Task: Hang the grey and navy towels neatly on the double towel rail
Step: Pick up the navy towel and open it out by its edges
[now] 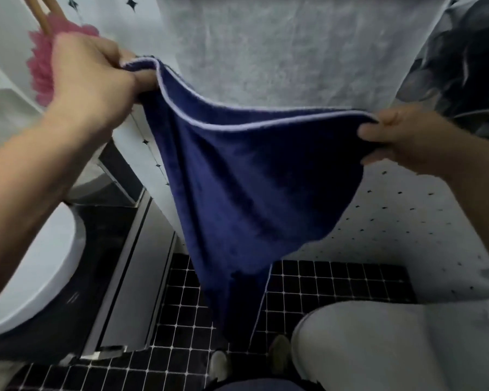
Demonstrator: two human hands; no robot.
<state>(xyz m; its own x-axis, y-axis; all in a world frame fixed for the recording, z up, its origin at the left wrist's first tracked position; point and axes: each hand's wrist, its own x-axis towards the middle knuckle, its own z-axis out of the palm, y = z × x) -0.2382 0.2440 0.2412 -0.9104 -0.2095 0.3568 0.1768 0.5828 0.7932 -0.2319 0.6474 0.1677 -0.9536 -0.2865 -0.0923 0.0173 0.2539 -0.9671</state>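
With left hand (91, 77) and right hand (407, 139) curled round its upper hem, held navy towel (251, 179) spread, sagging, just before hanging grey towel (280, 52). Seemed mid-step on navy; likely called next for lifting hem level over rail, hidden from view.

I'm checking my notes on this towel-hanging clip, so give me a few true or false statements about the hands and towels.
1. The left hand and right hand both grip the navy towel by its top edge. True.
2. The grey towel is bunched in the right hand. False: it hangs spread out behind the navy towel.
3. A pink bath pouf hangs by the left hand. True.
4. The navy towel's edging is red. False: it is pale lilac.
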